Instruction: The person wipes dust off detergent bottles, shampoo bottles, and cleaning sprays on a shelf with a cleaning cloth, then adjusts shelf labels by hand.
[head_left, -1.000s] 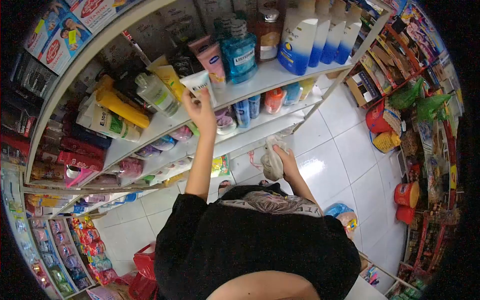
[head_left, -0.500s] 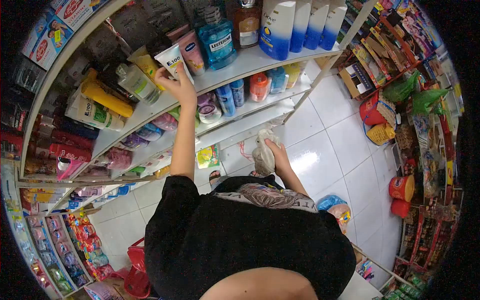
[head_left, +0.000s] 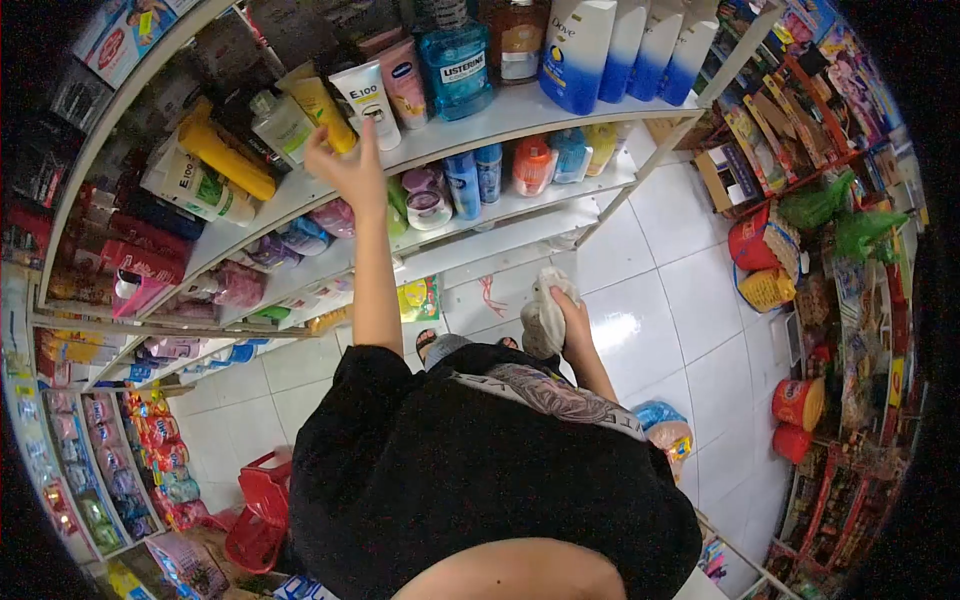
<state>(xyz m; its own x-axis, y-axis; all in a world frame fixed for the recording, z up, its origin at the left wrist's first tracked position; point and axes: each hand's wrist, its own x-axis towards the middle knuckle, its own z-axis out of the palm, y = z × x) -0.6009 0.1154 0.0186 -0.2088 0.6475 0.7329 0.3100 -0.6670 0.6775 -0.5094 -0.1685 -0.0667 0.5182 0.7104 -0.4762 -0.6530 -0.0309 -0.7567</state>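
Observation:
My left hand (head_left: 350,172) is open in front of the upper shelf, thumb and fingers spread. One fingertip overlaps the lower part of a white E100 tube (head_left: 364,98), which stands on the shelf. To the tube's left are a yellow tube (head_left: 325,108) and a clear bottle with a pale green label (head_left: 280,124); to its right is a pink Vaseline tube (head_left: 404,85). Low over the floor, my right hand (head_left: 572,318) grips a crumpled off-white cloth (head_left: 543,318).
A blue Listerine bottle (head_left: 461,75) and several Dove bottles (head_left: 577,60) fill the shelf's right part. Toiletries line the lower shelf (head_left: 402,243). A red plastic chair (head_left: 258,520) stands at lower left. Red buckets (head_left: 797,405) sit by the right-hand shelving.
My left hand has let go of the E100 tube and drawn down from it; the tube now stands more upright beside the Vaseline tube. My right hand still holds the cloth.

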